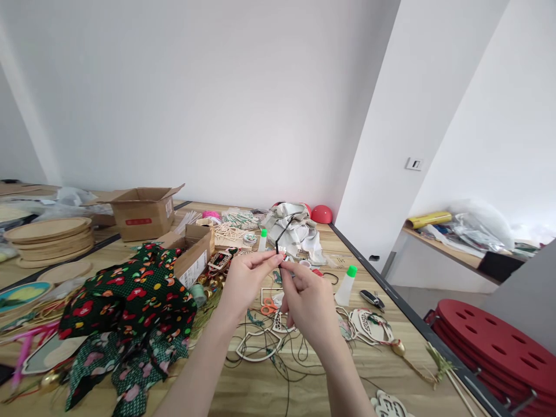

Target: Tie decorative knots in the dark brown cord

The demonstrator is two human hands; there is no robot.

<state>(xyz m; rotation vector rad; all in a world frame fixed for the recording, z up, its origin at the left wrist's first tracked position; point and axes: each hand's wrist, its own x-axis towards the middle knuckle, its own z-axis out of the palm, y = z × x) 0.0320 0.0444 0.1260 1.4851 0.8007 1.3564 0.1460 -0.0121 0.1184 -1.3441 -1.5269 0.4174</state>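
Note:
Over the middle of the table, both hands meet around a thin black cord (284, 233), which sticks up and bends away to the upper right. My left hand (245, 282) pinches it between thumb and forefinger. Just beside and slightly lower, my right hand (309, 296) also closes its fingertips on the cord. Below them lie orange-handled scissors (268, 307), a pale wooden cutout frame (256, 354) and tangled dark strings (299, 370). To the right of my right hand stands a white bottle with a green cap (346, 286).
Dark patterned fabric (130, 295) heaps up at left, near an open cardboard box (141, 214) and stacked round wooden boards (50, 240). Pale crumpled cloth (293, 229) lies at the back. A folding knife (372, 299) rests near the right edge; red stools (499, 347) stand beyond.

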